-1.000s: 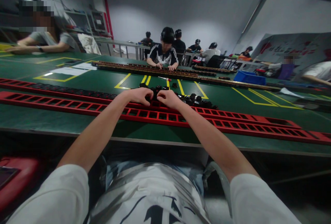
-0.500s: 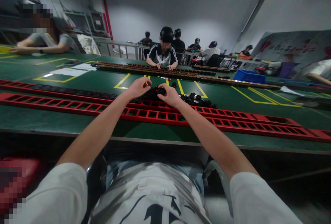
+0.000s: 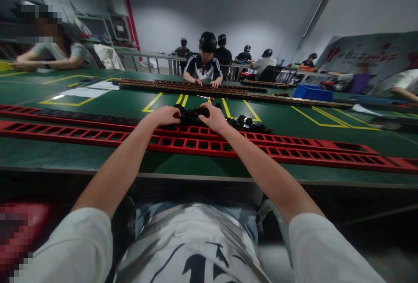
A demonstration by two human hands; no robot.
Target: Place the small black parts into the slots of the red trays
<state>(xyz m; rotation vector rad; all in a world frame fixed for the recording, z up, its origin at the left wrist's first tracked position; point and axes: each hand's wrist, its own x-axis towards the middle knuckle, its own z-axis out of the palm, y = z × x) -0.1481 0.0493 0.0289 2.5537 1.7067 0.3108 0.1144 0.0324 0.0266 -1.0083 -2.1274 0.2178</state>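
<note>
Two red ladder-like frames (image 3: 196, 143) lie side by side across the green table. Small black parts (image 3: 88, 116) fill slots along the left stretch of the farther frame. A loose heap of black parts (image 3: 189, 114) lies in front of me. My left hand (image 3: 165, 116) is bent down at the heap's left side, fingers curled together at the farther frame; what they grip is hidden. Over the heap's right side, my right hand (image 3: 214, 118) has thumb and fingers closed around a small black part. More black pieces (image 3: 244, 122) lie to its right.
Behind the heap lies a tool with a red handle (image 3: 210, 98). Long dark rails (image 3: 228, 92) run across the far side, where a co-worker (image 3: 204, 63) bends over them. A blue bin (image 3: 313, 93) stands at right, white papers (image 3: 86, 91) at left. Another person (image 3: 55, 52) sits left.
My left hand has come down and slightly left, from above the heap to the farther red frame, its fingers curling downward. My right hand stays near the heap. The view has shifted slightly.
</note>
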